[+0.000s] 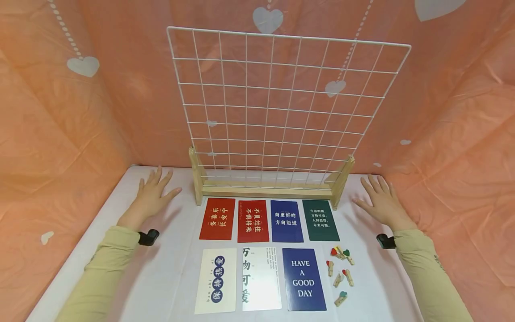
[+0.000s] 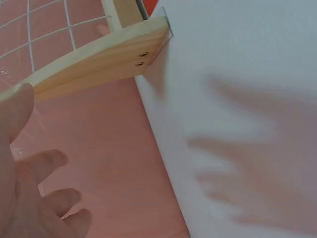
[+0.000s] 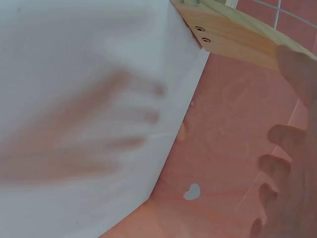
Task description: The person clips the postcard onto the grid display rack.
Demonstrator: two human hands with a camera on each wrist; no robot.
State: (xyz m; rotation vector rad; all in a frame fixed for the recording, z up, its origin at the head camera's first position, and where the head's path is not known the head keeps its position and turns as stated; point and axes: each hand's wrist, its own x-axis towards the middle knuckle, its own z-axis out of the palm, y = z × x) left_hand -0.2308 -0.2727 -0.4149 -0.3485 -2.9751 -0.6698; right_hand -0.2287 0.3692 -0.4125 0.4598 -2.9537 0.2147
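My left hand [image 1: 149, 199], fingers spread, is held over the left side of the table, nearest the left wooden foot [image 1: 196, 176] of a white wire grid rack [image 1: 273, 107]. On the other side my right hand [image 1: 384, 203] is likewise spread, by the right wooden foot [image 1: 342, 181]. Both hands hold nothing, and each casts a shadow on the white cloth in its wrist view. Between them lie two red cards [image 1: 217, 219] [image 1: 253, 221], a blue card [image 1: 287, 221] and a green card [image 1: 320, 220]. Nearer me are a cream card [image 1: 216, 281], a white card [image 1: 263, 281] and a blue "HAVE A GOOD DAY" card [image 1: 304, 279].
Several small wooden clothespins with coloured hearts [image 1: 339, 302] lie right of the cards. The rack stands upright at the back of the white-covered table [image 1: 173, 268]. Orange curtains with pale hearts [image 1: 120, 89] enclose the back and both sides.
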